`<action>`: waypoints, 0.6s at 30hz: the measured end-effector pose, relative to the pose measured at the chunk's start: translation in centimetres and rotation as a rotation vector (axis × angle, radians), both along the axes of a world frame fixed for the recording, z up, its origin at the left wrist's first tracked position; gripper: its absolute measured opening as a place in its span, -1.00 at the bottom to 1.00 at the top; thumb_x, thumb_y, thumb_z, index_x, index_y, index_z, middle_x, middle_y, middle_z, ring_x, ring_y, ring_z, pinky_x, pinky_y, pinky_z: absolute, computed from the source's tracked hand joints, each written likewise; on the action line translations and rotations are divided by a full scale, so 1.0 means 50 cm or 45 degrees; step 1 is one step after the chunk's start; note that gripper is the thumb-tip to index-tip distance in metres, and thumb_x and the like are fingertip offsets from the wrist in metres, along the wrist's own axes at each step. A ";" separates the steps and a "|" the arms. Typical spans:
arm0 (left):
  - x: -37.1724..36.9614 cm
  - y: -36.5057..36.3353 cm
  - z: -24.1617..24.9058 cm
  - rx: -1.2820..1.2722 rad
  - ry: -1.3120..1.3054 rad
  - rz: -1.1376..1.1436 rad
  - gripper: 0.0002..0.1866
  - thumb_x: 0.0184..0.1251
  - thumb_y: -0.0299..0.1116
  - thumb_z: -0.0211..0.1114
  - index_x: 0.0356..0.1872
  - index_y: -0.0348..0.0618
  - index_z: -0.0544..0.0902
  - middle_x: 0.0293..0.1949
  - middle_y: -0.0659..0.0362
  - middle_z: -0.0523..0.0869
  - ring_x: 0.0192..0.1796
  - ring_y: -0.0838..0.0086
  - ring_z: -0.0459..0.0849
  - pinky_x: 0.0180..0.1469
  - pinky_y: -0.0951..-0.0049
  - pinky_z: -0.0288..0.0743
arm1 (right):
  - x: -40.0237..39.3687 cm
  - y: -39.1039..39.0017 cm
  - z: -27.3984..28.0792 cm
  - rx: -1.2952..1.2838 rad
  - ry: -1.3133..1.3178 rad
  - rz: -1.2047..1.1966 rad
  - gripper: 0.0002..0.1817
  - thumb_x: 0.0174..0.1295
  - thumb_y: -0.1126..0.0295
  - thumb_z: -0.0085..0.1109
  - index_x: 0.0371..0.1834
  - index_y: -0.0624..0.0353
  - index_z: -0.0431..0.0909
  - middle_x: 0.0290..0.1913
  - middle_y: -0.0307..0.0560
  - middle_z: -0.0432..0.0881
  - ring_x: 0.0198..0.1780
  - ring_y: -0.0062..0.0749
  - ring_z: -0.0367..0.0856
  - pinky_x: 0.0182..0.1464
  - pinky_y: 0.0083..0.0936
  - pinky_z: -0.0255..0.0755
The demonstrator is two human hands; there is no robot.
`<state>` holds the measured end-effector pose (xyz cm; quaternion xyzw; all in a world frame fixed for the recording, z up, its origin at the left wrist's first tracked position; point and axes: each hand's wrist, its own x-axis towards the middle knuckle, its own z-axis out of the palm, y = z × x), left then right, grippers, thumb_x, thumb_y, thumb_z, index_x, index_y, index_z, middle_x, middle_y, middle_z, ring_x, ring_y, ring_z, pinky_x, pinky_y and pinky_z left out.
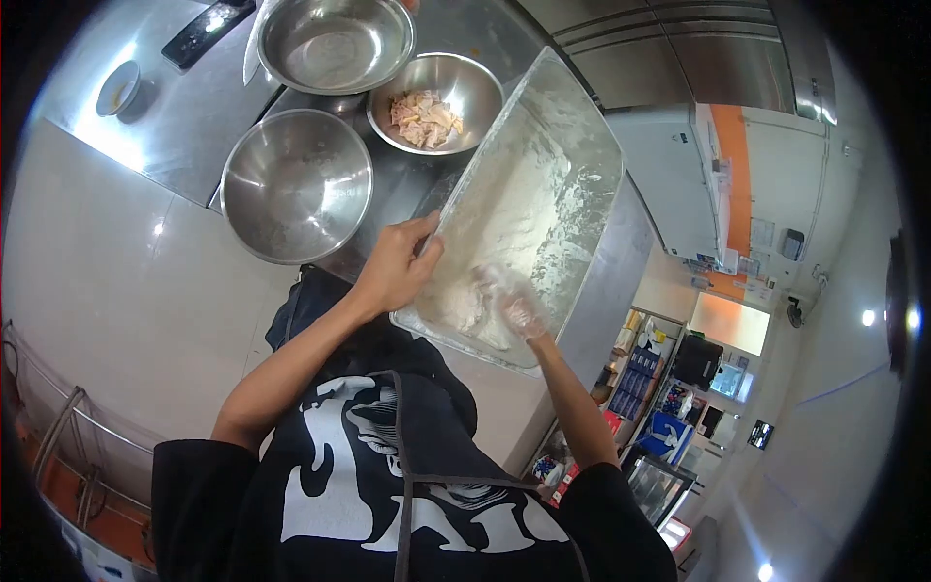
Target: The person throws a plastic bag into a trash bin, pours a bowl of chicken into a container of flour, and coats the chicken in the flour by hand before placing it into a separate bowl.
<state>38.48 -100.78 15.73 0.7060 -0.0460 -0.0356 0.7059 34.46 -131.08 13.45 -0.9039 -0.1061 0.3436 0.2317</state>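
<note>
A deep rectangular metal tub (593, 190) stands slanted on the steel counter, with white flour (514, 218) spread over its bottom. My left hand (396, 270) is closed on the tub's near left rim. Inside the tub's near end, my right hand (512, 299) is in a clear glove dusted with flour. Its fingers are blurred and partly hidden, down at flour-coated pieces (465, 308) that I cannot make out clearly. Left of the tub, a steel bowl (482, 97) holds pale, pinkish cut pieces (425, 120) that look like raw meat.
An empty-looking steel bowl (296, 189) sits at the counter's left edge. Behind it is another wide steel bowl (337, 44). Farther left are a small dish (118, 89) and a dark phone-like object (206, 34). Shelves with goods (645, 373) stand at the right.
</note>
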 end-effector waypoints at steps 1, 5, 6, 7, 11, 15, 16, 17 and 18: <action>0.001 0.001 0.000 0.004 0.012 -0.010 -0.58 0.37 -0.37 0.16 0.13 -0.51 0.54 -0.35 -0.26 0.60 -0.43 0.21 0.63 -0.33 0.34 0.48 | 0.012 -0.054 -0.016 -0.188 0.076 0.059 -0.55 0.39 0.33 -0.03 0.34 0.12 0.45 0.36 0.09 0.45 0.33 -0.19 0.45 0.44 -0.29 0.23; -0.001 0.000 0.000 -0.004 -0.015 0.014 -0.57 0.31 -0.39 0.15 0.12 -0.52 0.54 -0.35 -0.29 0.61 -0.43 0.02 0.63 -0.31 0.21 0.47 | 0.019 -0.138 -0.038 -0.738 0.291 0.219 -0.50 0.43 0.22 -0.01 0.40 0.10 0.42 0.35 0.06 0.49 0.34 -0.25 0.45 0.41 -0.29 0.25; 0.000 -0.002 0.000 -0.004 -0.017 0.021 -0.57 0.31 -0.39 0.15 0.12 -0.52 0.54 -0.35 -0.29 0.61 -0.43 0.02 0.63 -0.31 0.21 0.47 | 0.003 -0.086 -0.005 -0.388 0.373 -0.234 -0.48 0.42 0.18 0.01 0.40 0.12 0.42 0.34 0.03 0.50 0.35 -0.25 0.44 0.41 -0.30 0.24; -0.002 -0.003 -0.001 -0.007 -0.002 0.014 -0.56 0.31 -0.39 0.15 0.13 -0.52 0.53 -0.34 -0.29 0.61 -0.41 0.00 0.64 -0.30 0.20 0.48 | -0.002 -0.031 0.023 -0.023 0.449 -0.672 -0.45 0.41 0.14 0.04 0.40 0.14 0.43 0.34 -0.01 0.52 0.35 -0.25 0.43 0.41 -0.31 0.24; -0.001 0.005 0.011 0.019 0.051 -0.044 -0.54 0.32 -0.39 0.14 0.15 -0.54 0.51 -0.31 -0.30 0.62 -0.37 -0.03 0.67 -0.27 0.18 0.49 | 0.034 0.086 0.006 0.065 0.661 -0.829 -0.45 0.44 0.07 0.00 0.36 0.18 0.46 0.37 -0.08 0.50 0.39 -0.21 0.40 0.45 -0.30 0.18; -0.006 -0.004 -0.002 -0.020 -0.004 0.019 -0.63 0.38 -0.42 0.15 0.10 -0.50 0.54 -0.43 -0.21 0.52 -0.50 0.32 0.51 -0.38 0.33 0.41 | 0.055 0.169 -0.101 0.781 0.616 -0.994 -0.48 0.48 0.20 -0.03 0.41 0.22 0.37 0.38 0.00 0.44 0.41 -0.25 0.38 0.40 -0.33 0.28; -0.005 -0.005 -0.005 -0.017 -0.031 0.037 -0.63 0.38 -0.42 0.15 0.11 -0.49 0.54 -0.42 -0.20 0.52 -0.50 0.33 0.51 -0.38 0.33 0.41 | 0.064 0.197 -0.095 0.909 0.546 -1.253 -0.49 0.46 0.28 0.00 0.42 0.24 0.34 0.38 0.03 0.43 0.40 -0.26 0.39 0.37 -0.34 0.33; -0.006 -0.007 -0.007 -0.017 -0.057 0.054 -0.62 0.38 -0.42 0.15 0.11 -0.48 0.54 -0.42 -0.20 0.52 -0.50 0.33 0.50 -0.38 0.34 0.41 | 0.070 0.205 -0.090 0.914 0.547 -1.255 -0.49 0.46 0.28 0.00 0.42 0.24 0.34 0.38 0.03 0.43 0.40 -0.26 0.39 0.37 -0.34 0.33; -0.005 -0.005 -0.004 -0.014 -0.058 0.052 -0.62 0.38 -0.42 0.15 0.11 -0.48 0.54 -0.42 -0.20 0.52 -0.50 0.33 0.50 -0.38 0.34 0.41 | 0.077 0.212 -0.083 1.063 0.550 -1.324 -0.50 0.43 0.34 0.02 0.41 0.26 0.32 0.36 0.04 0.43 0.36 -0.29 0.41 0.32 -0.38 0.39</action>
